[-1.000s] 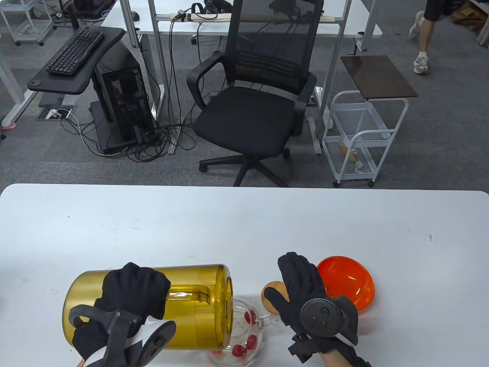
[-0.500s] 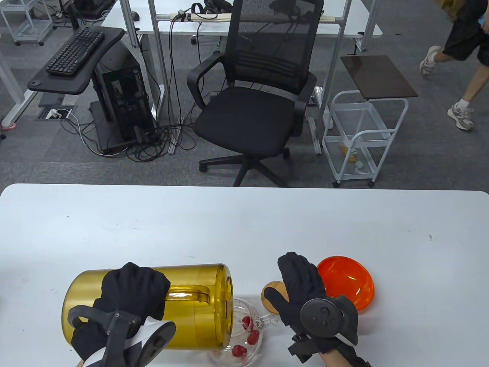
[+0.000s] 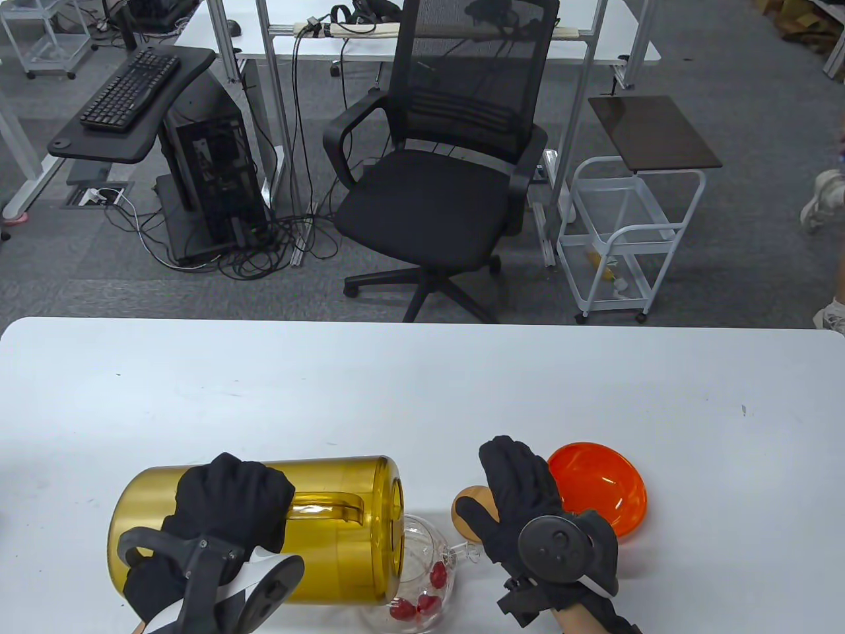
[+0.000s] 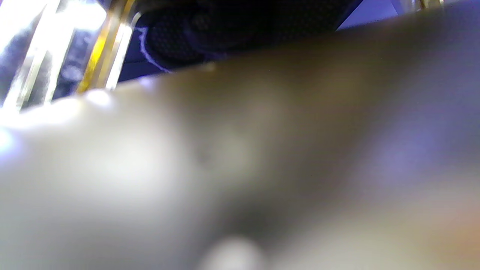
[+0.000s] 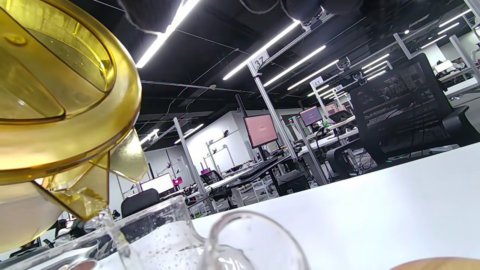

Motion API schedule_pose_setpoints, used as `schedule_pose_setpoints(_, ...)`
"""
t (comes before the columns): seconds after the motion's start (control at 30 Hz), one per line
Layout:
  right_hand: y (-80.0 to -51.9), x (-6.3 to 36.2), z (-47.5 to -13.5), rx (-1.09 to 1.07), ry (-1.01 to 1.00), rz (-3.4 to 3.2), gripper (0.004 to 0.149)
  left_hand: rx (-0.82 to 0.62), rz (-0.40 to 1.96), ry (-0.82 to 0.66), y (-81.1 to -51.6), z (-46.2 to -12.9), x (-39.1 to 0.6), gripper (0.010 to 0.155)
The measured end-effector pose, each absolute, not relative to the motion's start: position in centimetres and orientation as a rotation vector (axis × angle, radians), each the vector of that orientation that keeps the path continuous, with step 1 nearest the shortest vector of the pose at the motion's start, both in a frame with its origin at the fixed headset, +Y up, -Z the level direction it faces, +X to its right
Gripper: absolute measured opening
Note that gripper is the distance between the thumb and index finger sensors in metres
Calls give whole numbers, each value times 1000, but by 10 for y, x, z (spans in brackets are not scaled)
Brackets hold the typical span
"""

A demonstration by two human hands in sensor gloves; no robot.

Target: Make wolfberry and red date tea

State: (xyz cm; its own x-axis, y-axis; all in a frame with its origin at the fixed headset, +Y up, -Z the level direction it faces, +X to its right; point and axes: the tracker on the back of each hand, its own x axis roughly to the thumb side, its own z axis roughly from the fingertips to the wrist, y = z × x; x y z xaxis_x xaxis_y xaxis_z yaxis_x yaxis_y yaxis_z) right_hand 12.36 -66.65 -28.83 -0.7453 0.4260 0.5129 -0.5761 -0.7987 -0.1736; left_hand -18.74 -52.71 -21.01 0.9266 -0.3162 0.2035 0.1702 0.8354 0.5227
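A yellow translucent pitcher (image 3: 343, 528) lies tipped on its side, its mouth over a clear glass teapot (image 3: 422, 568) at the table's front edge. My left hand (image 3: 231, 505) grips the pitcher's handle. Red dates (image 3: 426, 601) lie in the teapot. My right hand (image 3: 521, 502) lies flat with fingers stretched out, just right of the teapot, partly over a round wooden lid (image 3: 467, 505). The right wrist view shows the pitcher's spout (image 5: 90, 198) above the teapot (image 5: 168, 240), with liquid in it. The left wrist view is filled by the blurred pitcher wall (image 4: 240, 150).
An orange bowl (image 3: 604, 485) sits just right of my right hand. The white table (image 3: 422, 383) stretches away behind both hands. A black office chair (image 3: 449, 185) and a white cart (image 3: 627, 231) stand on the floor beyond the table.
The red dates have drifted inside the teapot toward its near side. Both hands and the pitcher have stayed put. A person walking in the background has moved off to the right.
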Motion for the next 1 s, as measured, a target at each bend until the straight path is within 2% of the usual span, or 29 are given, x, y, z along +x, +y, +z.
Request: schedule_pose_setpoints(1.0,-666,124,-289,621,-434,2476,76,522,-277,-294,-528,-212,-185,27)
